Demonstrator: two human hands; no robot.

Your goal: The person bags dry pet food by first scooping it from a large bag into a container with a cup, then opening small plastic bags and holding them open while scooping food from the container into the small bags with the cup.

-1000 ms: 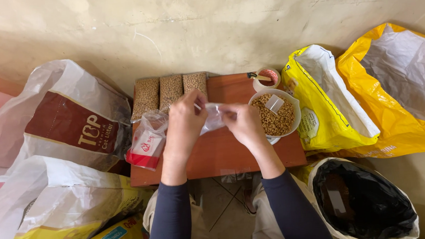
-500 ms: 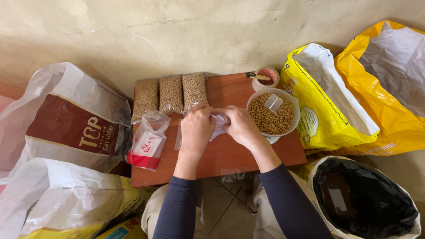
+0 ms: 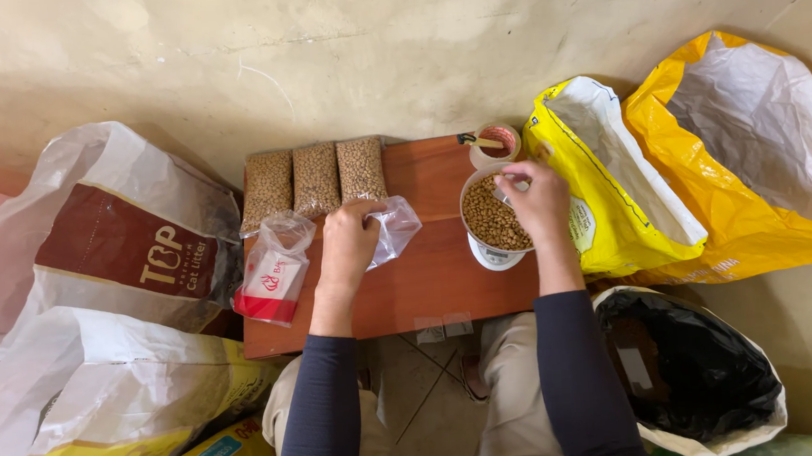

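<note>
A small clear plastic bag lies empty and crumpled on the wooden bench, near its middle. The left hand rests on the bag's left part, palm down, fingers curled and pinching the film at the mouth, so the bag sits under and just right of that grip. The left forearm runs straight up from the lap in a dark sleeve.

Right of the bag stands a white bowl of brown pellets on a small scale, close to the bench's right edge. The right hand hangs over the bowl's right rim, fingers bent around a small scoop-like piece; whether that grip is tight I cannot tell.

Bare wood lies open in front of the bag, toward the near edge. Along the far edge lie three filled pellet packets side by side, and a tape roll near the far right corner. A red-and-white pack of bags overhangs the left edge. Large sacks crowd both sides: a white-and-brown sack at left, yellow sacks at right.
</note>
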